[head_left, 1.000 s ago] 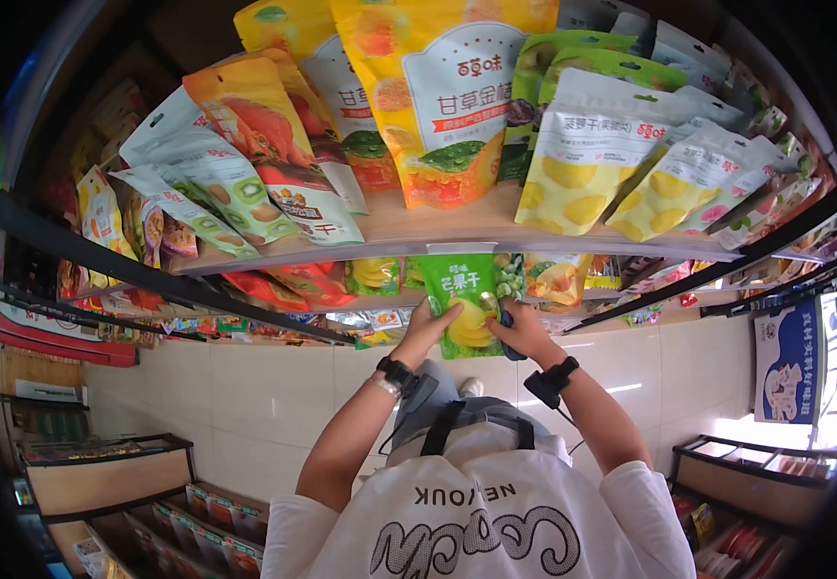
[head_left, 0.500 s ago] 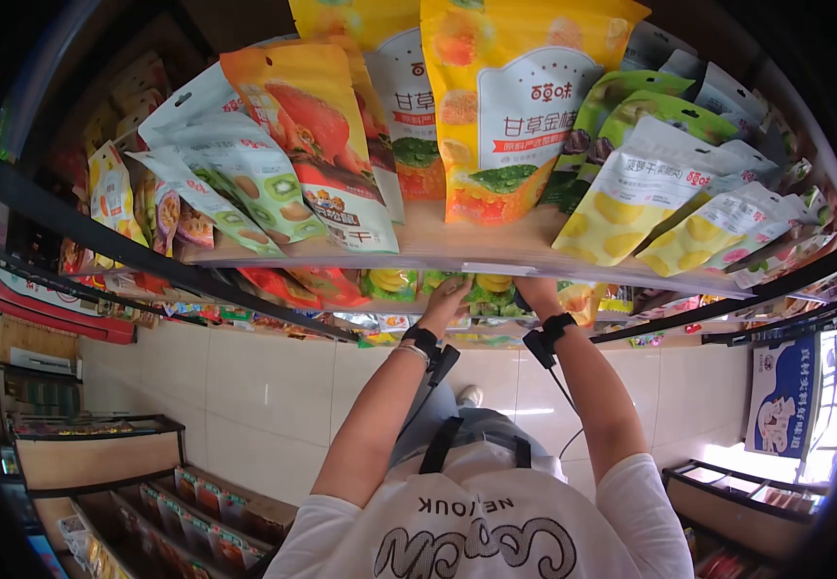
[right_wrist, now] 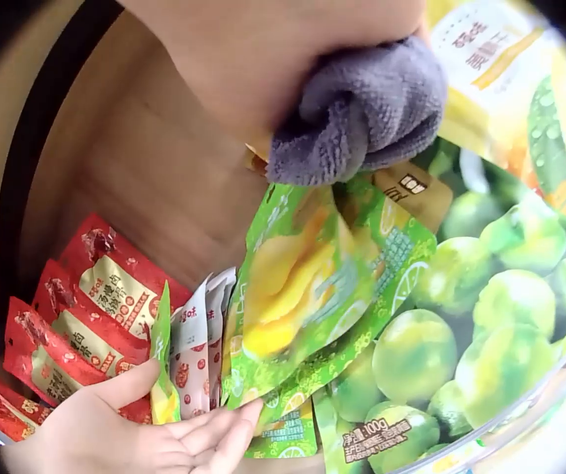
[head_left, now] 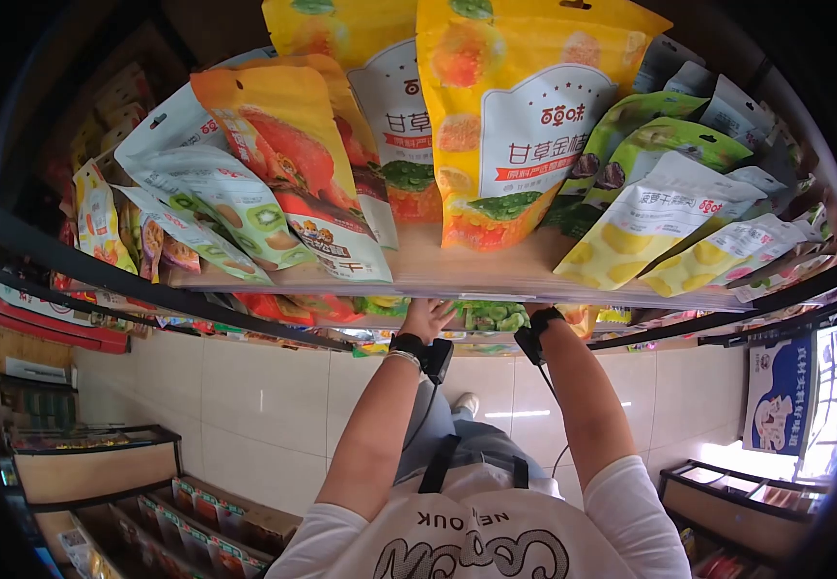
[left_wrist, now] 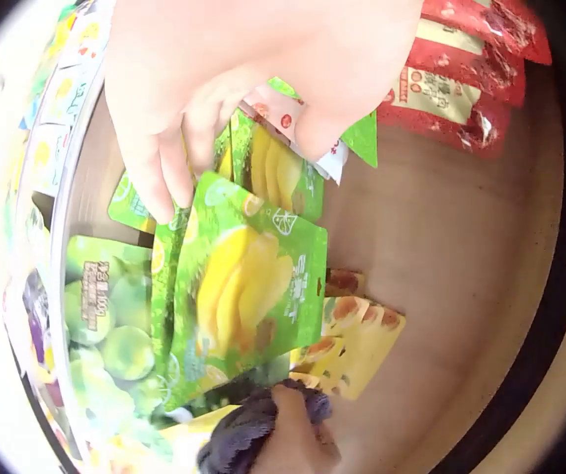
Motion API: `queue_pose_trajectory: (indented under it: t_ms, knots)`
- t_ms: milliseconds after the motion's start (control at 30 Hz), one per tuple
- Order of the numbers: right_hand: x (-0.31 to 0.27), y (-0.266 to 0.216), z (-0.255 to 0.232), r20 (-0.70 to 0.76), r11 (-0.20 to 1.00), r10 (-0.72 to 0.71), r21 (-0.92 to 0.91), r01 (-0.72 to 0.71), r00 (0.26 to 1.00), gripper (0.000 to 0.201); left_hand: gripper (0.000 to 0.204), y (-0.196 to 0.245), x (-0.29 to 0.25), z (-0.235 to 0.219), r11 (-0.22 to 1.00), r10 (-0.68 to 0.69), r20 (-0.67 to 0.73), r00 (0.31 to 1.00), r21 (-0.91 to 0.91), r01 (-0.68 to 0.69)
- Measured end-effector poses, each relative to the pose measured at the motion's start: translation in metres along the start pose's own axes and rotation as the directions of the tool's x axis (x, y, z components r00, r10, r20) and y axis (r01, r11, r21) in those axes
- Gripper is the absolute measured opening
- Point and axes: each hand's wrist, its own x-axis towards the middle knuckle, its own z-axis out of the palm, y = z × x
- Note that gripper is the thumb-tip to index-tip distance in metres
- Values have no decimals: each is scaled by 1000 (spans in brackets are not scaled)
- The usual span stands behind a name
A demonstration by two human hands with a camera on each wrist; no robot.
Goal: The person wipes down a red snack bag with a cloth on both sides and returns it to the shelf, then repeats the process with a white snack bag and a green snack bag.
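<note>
Both hands reach into the lower shelf, partly hidden under the upper board in the head view. My left hand has its fingers spread and fairly straight. In the right wrist view those fingers lie beside a green dried-mango pouch, fingertips right at its lower edge. This pouch leans among other green packets in the left wrist view. My right hand grips a bunched dark grey cloth, which overlaps the pouch's top in that view. White packets stand between the mango pouch and the left thumb.
Red packets line one side of the lower shelf; a large green-fruit pouch stands at the other. Yellow packets lie behind the mango pouch. Overhead, the upper shelf board carries tall fruit pouches. Black shelf posts flank it.
The mango pouch, held in both hands before the shelf a second ago, now stands among the lower-shelf packets. The left hand has come off it and shifted left; the right hand still holds the cloth.
</note>
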Motion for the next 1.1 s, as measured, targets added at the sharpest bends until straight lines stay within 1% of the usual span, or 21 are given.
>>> queue_pose_trajectory:
  t_ms: [67,167,233,267,333,367,433,467,533,667,767,867,967,1100]
  knots:
    - [-1,-2,2,63,997,-32,-62,36,998,33,46,-2,3,1,1000,14,57,998,-24,-12]
    - [-8,-9,8,186,981,-80,-157,110,979,33,40,-2,3,5,998,12,78,997,-59,-8]
    - [-16,-17,13,261,964,-102,-210,160,960,33,38,-3,18,-5,999,8,97,995,-44,-4]
    - [-20,-21,17,274,961,-110,-217,173,955,33,37,-5,25,-10,999,6,107,994,-37,-2]
    - [-23,-21,30,258,964,-131,-190,184,957,33,35,-4,22,-10,998,7,121,993,-56,0]
    - [-22,-18,36,228,971,-145,-152,183,963,33,35,-3,21,-10,998,9,128,992,-64,0]
    - [-20,-13,49,167,980,-171,-75,185,971,34,33,-6,30,-15,995,8,69,998,-99,-1]
    - [-20,-9,55,160,978,-167,-96,183,973,34,32,-8,35,-18,993,5,40,999,-117,0]
    - [-19,-11,57,148,973,-160,-142,182,976,34,30,-10,37,-17,986,-14,35,999,-167,20]
    - [-18,-16,56,148,969,-168,-159,191,975,35,30,-16,49,-26,975,-16,39,999,-221,24]
    - [-19,-19,56,153,969,-167,-156,191,974,35,32,-15,47,-22,970,-63,-44,997,-239,50]
    - [-25,-26,59,164,969,-166,-155,191,972,35,33,-17,40,-14,969,-22,-86,996,-247,0]
    - [-28,-32,64,165,971,-165,-144,189,972,35,33,-16,33,-10,982,2,-77,997,-190,-16]
    - [-29,-32,61,159,976,-160,-124,181,974,36,35,-18,32,-12,965,34,-37,999,-260,-43]
